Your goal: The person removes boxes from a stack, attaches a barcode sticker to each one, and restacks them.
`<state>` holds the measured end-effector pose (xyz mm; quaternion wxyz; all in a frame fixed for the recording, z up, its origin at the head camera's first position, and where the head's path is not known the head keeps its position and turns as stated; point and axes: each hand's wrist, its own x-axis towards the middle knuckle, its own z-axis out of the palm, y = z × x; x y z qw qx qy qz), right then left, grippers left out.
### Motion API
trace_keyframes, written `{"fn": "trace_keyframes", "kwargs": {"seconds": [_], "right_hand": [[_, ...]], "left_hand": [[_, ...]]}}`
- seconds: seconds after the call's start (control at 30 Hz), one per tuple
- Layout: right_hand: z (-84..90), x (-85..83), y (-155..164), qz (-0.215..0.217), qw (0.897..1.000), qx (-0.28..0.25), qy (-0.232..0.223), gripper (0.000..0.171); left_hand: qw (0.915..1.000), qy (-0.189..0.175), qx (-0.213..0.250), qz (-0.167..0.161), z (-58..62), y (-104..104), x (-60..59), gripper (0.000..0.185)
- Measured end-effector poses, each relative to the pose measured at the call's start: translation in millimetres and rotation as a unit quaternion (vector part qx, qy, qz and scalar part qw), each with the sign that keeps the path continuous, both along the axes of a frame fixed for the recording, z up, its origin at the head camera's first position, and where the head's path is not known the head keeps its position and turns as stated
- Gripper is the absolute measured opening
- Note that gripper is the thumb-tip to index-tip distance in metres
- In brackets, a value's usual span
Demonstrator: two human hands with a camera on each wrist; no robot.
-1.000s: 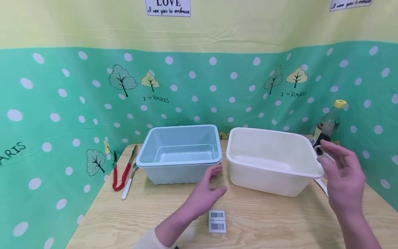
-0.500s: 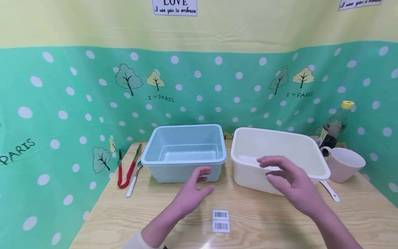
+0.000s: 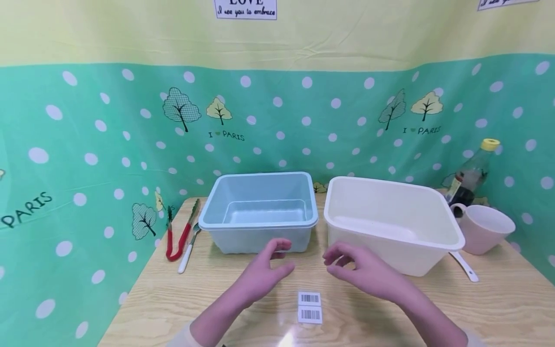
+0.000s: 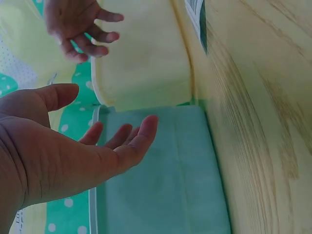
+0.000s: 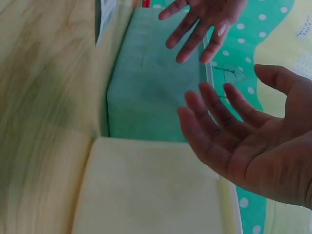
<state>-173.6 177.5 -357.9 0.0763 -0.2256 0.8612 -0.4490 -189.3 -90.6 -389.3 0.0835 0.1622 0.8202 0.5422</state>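
Observation:
My left hand [image 3: 264, 272] hovers in front of the blue basin [image 3: 260, 239], fingers loosely bent and thumb apart, holding nothing. Facing it, my right hand [image 3: 362, 270] is held before the near left corner of the white basin [image 3: 390, 250], likewise with nothing in its fingers. Both wrist views show the bent fingers with only air between them and the thumb. The blue basin looks like two nested ones, judging by its double rim. On the table just below and between the hands lies a white card with two barcodes [image 3: 310, 307].
Red-handled tongs [image 3: 177, 241] and a white-handled spoon [image 3: 188, 248] lie left of the blue basin. At the right stand a pale pink mug [image 3: 483, 231] and a yellow-capped bottle [image 3: 470, 176]. A white handle [image 3: 466, 267] sticks out beside the white basin.
My right hand has swung left from beside the mug, across the white basin's front, to face the left hand. The mug has come into full view. My left hand has drawn back slightly leftward.

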Motion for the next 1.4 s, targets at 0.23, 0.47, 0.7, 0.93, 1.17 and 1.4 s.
{"fn": "trace_keyframes", "kwargs": {"seconds": [0.23, 0.47, 0.7, 0.93, 1.17, 1.4], "right_hand": [[-14.8, 2.5, -7.8, 0.012, 0.993, 0.021, -0.114, 0.026], [-28.9, 5.4, -9.9, 0.017, 0.986, 0.017, -0.162, 0.027], [-36.0, 6.3, -14.9, 0.015, 0.978, 0.0, -0.209, 0.03], [-41.4, 5.5, -21.5, -0.002, 0.972, -0.024, -0.235, 0.037], [-44.7, 3.4, -20.4, -0.01, 0.964, -0.047, -0.26, 0.046], [-40.9, 8.0, -20.0, -0.028, 0.966, -0.034, -0.255, 0.046]], "left_hand": [[0.9987, -0.029, -0.032, -0.028, -4.3, -6.2, 1.6, 0.049], [0.9926, -0.079, -0.045, -0.08, -14.0, -3.8, 3.4, 0.044], [0.9859, -0.14, -0.035, -0.084, -22.7, -1.6, 7.7, 0.04], [0.9807, -0.178, -0.003, -0.082, -28.5, 1.4, 10.2, 0.037], [0.9795, -0.187, -0.004, -0.075, -29.2, 1.9, 10.5, 0.033], [0.9804, -0.188, -0.01, -0.059, -28.4, 2.0, 10.7, 0.032]]}}
